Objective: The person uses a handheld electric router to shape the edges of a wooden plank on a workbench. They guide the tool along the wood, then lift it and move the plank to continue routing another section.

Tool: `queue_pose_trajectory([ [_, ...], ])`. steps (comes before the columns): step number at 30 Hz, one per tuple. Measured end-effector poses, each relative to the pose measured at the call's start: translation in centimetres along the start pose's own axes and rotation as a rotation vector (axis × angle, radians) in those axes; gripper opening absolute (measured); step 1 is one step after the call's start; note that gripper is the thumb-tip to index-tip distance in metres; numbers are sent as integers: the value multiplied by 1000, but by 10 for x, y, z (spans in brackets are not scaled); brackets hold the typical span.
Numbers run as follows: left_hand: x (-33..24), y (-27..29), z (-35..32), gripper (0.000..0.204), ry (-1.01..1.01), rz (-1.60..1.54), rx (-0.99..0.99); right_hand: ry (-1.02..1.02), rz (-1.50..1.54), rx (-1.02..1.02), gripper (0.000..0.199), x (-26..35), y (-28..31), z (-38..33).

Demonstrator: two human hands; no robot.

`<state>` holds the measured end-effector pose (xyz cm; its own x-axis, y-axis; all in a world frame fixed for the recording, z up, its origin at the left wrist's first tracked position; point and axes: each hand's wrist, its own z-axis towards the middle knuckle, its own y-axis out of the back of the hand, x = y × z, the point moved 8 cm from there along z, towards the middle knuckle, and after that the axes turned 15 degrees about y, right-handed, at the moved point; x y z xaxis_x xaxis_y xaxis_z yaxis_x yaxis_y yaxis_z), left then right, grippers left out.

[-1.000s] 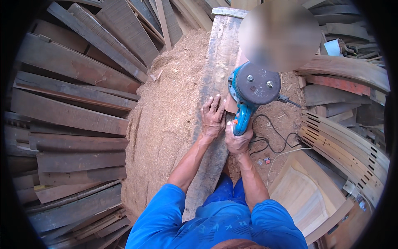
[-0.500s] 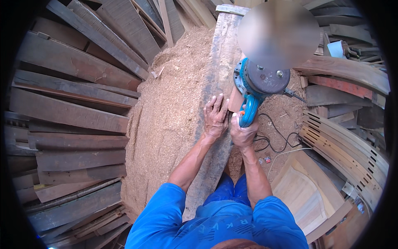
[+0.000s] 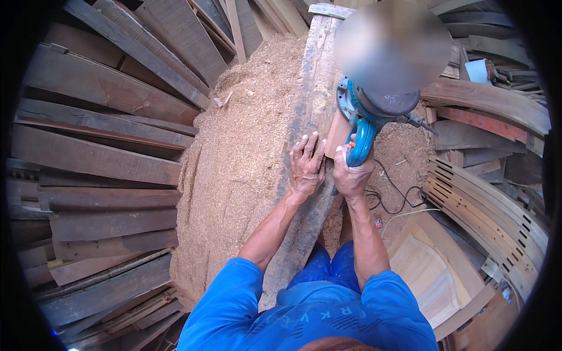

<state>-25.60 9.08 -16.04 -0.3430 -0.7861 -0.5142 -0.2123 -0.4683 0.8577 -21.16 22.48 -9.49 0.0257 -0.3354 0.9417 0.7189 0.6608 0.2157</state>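
My right hand is closed round the rear handle of a teal handheld power tool. Beside my thumb, an orange button shows on the handle. The tool's wide, round dark part is half hidden by a blurred patch, so its exact kind is unclear. It sits at the right edge of a reddish wood piece, which lies on a long, worn wooden bench. My left hand rests on the bench with fingers stretched forward, fingertips close to the wood piece's near end. Whether they touch it I cannot tell.
Wood shavings are heaped left of the bench. Many boards line the left side. To the right lie a black cord, a wooden panel, slotted wood strips and stacked lumber.
My right hand and the power tool have shifted slightly right, and the tool's round part has tilted, showing less of its face. My left hand has barely moved.
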Motion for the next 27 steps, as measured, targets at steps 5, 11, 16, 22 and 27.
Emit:
queue_pose_trajectory([
  [5,-1,1,1,49,11,-5,0,24,-18,-13,36,-5,-1,19],
  [11,-2,1,2,50,23,6,12,112,-39,-46,35,-12,-3,59],
  [16,-3,1,3,51,9,-1,12,128,-83,-28,31,-23,-8,118],
  [22,-5,1,3,50,-2,11,31,240,-125,-72,36,-43,-9,186],
  [27,-7,5,4,51,-1,9,49,318,-91,-93,37,-42,-7,194],
])
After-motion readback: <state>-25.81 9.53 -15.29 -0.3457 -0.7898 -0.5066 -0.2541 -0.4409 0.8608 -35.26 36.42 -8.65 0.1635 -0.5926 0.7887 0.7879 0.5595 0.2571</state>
